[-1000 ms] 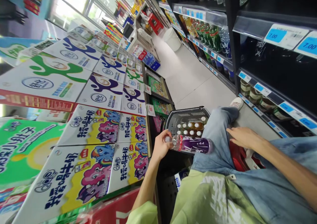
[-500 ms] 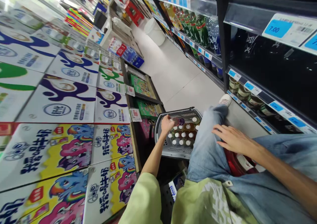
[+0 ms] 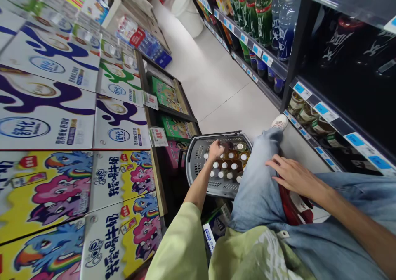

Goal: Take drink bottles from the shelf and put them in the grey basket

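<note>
My left hand reaches down into a grey plastic shopping basket on the floor. Its fingers are curled among upright bottles with white caps; what they grip is hidden. My right hand lies flat on my blue-jeaned thigh, fingers spread and holding nothing. A red packet shows just under that hand, beside the leg.
Stacked milk cartons with cartoon ponies and purple-and-white boxes fill the left side. Dark shelves on the right hold green and blue bottles and jars. A white bin stands down the tiled aisle.
My left hand carried a purple-labelled bottle from beside my knee forward and down into the basket. My view tipped downward. The right hand stayed on the thigh.
</note>
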Demonstrator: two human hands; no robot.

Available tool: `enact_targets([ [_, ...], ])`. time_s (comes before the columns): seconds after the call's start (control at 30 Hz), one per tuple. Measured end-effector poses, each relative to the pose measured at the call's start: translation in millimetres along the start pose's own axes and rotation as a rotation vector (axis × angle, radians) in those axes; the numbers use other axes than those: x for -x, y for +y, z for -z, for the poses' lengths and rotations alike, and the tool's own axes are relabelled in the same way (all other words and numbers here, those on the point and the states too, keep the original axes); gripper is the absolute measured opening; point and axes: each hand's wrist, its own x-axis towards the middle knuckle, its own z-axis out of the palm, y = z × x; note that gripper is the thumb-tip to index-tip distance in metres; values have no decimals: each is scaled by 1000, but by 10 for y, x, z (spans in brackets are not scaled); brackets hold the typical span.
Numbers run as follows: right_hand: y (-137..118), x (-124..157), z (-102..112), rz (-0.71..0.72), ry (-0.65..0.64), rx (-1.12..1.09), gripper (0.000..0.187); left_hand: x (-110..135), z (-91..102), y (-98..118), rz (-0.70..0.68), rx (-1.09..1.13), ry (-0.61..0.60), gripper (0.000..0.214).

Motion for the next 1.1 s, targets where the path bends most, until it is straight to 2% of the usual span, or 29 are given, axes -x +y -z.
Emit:
enact_targets([
  [0.2,28,28,-28,-32,-8,-7,43,100,-210,-58,-7,-24,0,39],
  [0.5,51,-3,1,-76,-59,-53,38,56,-348,-62,-2,-55,-64,55],
  [0.7,-3,-18,41,-104,-100,-32,41,9,-350,-112,-47,-79,-117,52],
  [0.83,3,-66,47,-118,-103,-82,41,-43,-505,11,-57,-106,-162,51],
  [0.97,90,-117,72,-170,-101,-261,37,-221,-694,167,-25,-79,-197,38],
  [1.1,153,-148,102,-251,-138,-364,35,-393,-771,192,-9,-27,-186,30],
])
